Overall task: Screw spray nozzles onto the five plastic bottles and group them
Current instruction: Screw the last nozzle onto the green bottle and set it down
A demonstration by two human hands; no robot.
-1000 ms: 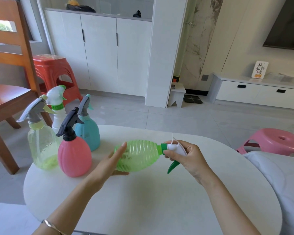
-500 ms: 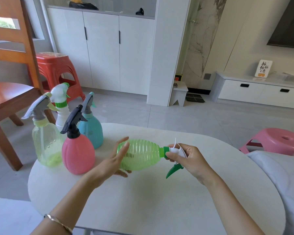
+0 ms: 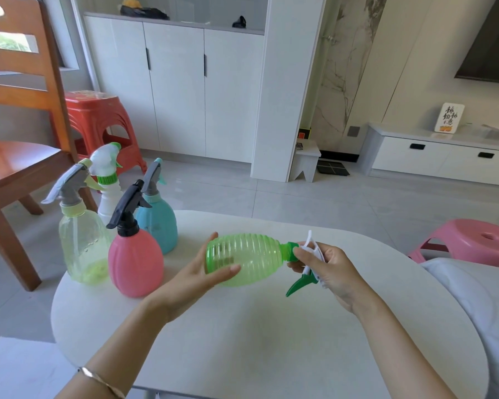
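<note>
A ribbed green bottle (image 3: 251, 260) lies sideways above the white table (image 3: 257, 341), neck to the right. My left hand (image 3: 202, 275) cups its base, thumb on the front, fingers behind. My right hand (image 3: 329, 269) grips the white nozzle with green trigger (image 3: 303, 280) at the bottle's green collar. Four bottles with nozzles on stand together at the table's left: a clear yellow-green one (image 3: 82, 243), a white one (image 3: 108, 194), a pink one (image 3: 134, 260) and a teal one (image 3: 157, 220).
A wooden chair (image 3: 18, 156) stands left of the table, an orange stool (image 3: 98, 128) behind it. A pink stool (image 3: 473, 240) and a white cushion (image 3: 487, 312) are at the right. White cabinets line the back wall.
My left thumb has shifted onto the front of the green bottle, and the bottle has turned a little. The nozzle's trigger hangs lower in my right hand.
</note>
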